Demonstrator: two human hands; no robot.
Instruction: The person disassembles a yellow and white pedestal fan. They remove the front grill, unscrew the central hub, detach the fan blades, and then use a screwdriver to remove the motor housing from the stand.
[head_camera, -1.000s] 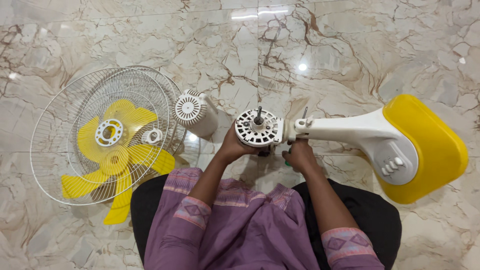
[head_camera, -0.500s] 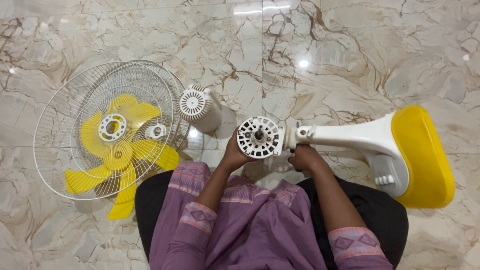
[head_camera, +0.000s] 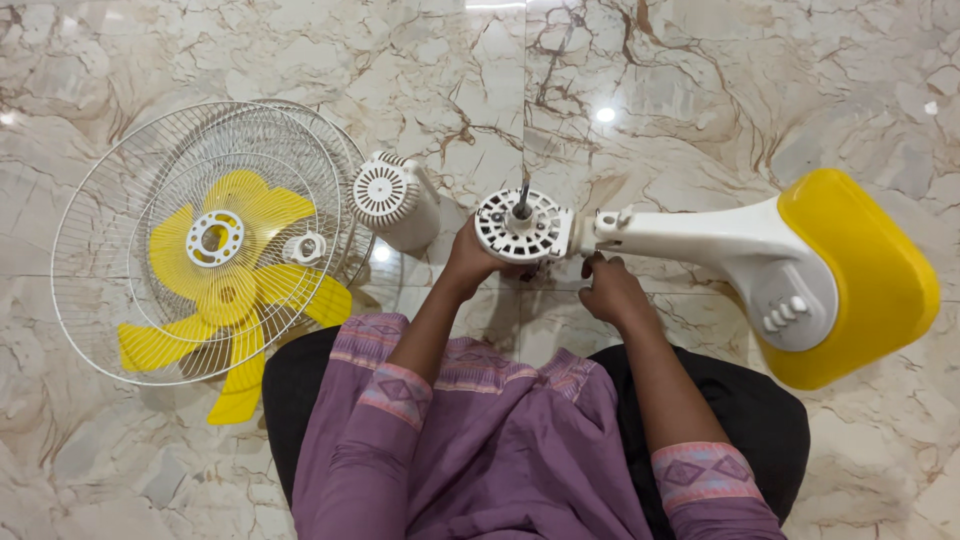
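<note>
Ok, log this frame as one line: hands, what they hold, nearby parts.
left hand: grips motor head | right hand: under fan neck, grip unclear | beside: motor cover, wire guards, yellow blade

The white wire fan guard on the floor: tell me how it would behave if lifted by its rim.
The wire fan guard is thin open wire, so probably light for its size. Gripped at one edge it may flex. The yellow blade seen through it lies apart and would likely stay behind.
</note>
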